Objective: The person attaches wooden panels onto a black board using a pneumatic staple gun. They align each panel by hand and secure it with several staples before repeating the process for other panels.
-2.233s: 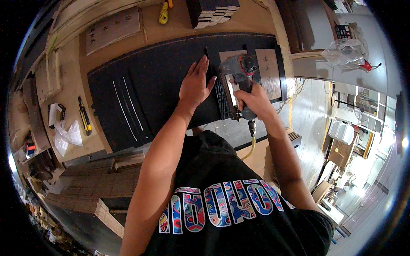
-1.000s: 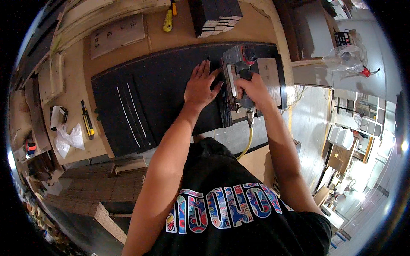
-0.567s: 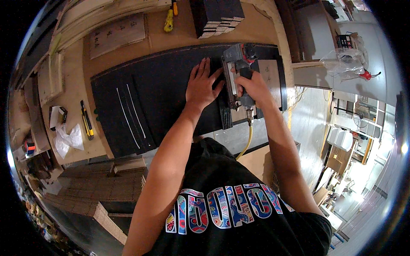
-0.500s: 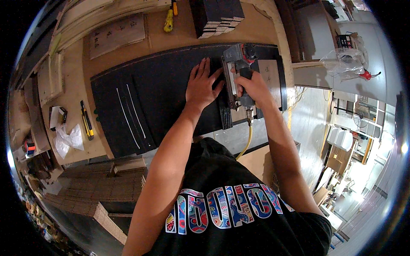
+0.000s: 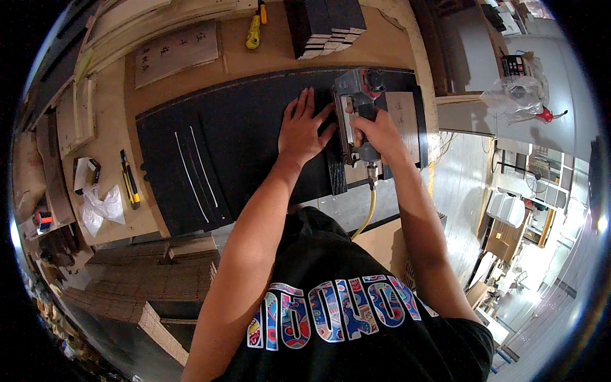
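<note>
Left hand [image 5: 304, 130] spread flat on the black panel [image 5: 242, 146]; right hand [image 5: 377, 132] clamped round my pneumatic nail gun [image 5: 356, 111].

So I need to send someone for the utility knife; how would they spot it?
Start at the big black panel under the left hand. Left of it, on the bare wooden bench, lies the yellow-and-black utility knife, slim beside crumpled clear plastic.
</note>
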A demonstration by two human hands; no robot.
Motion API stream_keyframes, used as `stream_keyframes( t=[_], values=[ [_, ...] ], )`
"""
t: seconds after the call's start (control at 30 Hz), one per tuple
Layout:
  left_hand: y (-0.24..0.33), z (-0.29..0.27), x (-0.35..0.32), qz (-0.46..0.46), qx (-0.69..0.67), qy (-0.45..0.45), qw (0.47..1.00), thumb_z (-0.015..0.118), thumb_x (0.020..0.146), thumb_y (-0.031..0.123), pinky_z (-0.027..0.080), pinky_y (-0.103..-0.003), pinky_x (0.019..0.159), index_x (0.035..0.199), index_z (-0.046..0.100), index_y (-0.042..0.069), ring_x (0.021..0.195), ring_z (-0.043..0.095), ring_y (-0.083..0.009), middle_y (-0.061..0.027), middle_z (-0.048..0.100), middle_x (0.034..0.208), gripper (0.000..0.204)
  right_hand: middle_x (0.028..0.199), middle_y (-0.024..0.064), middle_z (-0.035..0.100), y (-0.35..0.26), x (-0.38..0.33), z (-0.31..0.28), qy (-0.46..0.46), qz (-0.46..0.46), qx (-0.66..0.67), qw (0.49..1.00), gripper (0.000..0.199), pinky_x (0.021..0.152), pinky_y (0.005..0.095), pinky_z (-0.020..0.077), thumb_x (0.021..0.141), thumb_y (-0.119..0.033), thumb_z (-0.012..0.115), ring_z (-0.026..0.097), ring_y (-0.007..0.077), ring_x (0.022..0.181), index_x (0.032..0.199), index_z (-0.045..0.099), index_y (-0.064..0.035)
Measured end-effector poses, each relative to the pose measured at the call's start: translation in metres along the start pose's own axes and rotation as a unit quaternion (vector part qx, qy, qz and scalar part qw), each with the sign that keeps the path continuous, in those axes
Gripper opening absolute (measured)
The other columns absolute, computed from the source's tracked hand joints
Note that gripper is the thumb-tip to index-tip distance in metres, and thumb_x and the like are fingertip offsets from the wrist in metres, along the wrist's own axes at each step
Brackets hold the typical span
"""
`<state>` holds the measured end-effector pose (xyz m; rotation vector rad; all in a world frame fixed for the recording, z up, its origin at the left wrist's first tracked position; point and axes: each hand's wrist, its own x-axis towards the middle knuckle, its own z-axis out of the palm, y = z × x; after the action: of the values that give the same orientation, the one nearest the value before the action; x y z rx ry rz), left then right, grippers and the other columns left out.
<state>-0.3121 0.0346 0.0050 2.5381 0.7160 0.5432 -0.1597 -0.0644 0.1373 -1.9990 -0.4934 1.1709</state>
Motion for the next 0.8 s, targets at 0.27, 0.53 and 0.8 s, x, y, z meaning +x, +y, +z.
stream_keyframes(
  t=[0.27, 0.53, 0.8],
  values=[
    [0.001, -0.001, 0.001, -0.001, -0.006, 0.005, 1.000, 0.064, 0.099, 0.048, 0.026, -0.050, 0.126, 0.148, 0.062, 0.030, 0.156, 0.036, -0.0350, -0.0241, 0.044, 0.164, 0.052, 0.066, 0.0037, 0.060, 0.002, 0.001, -0.001, 0.001, -0.003, -0.002, 1.000, 0.036, 0.058, 0.0316, 0.0515, 0.089, -0.011, 0.066, 0.060, 0.0151, 0.057, 0.123, 0.068, 0.0006],
    [0.001, 0.001, 0.001, -0.057, -0.017, 0.052, 0.997, 0.069, 0.096, 0.040, 0.027, -0.051, 0.126, 0.135, 0.072, 0.027, 0.155, 0.037, -0.0352, -0.0229, 0.046, 0.163, 0.041, 0.066, 0.0032, 0.059, -0.007, -0.005, 0.003, -0.017, 0.018, 0.002, 1.000, 0.034, 0.059, 0.0327, 0.0521, 0.089, -0.010, 0.066, 0.060, 0.0149, 0.058, 0.122, 0.069, -0.0001],
    [0.002, 0.002, 0.001, -0.066, -0.018, 0.046, 0.997, 0.069, 0.096, 0.040, 0.025, -0.049, 0.128, 0.132, 0.074, 0.026, 0.155, 0.039, -0.0339, -0.0202, 0.049, 0.162, 0.039, 0.066, 0.0036, 0.060, -0.009, -0.002, 0.009, -0.027, -0.009, -0.006, 1.000, 0.040, 0.059, 0.0324, 0.0519, 0.088, -0.010, 0.066, 0.060, 0.0153, 0.057, 0.127, 0.068, -0.0023]
  ],
)
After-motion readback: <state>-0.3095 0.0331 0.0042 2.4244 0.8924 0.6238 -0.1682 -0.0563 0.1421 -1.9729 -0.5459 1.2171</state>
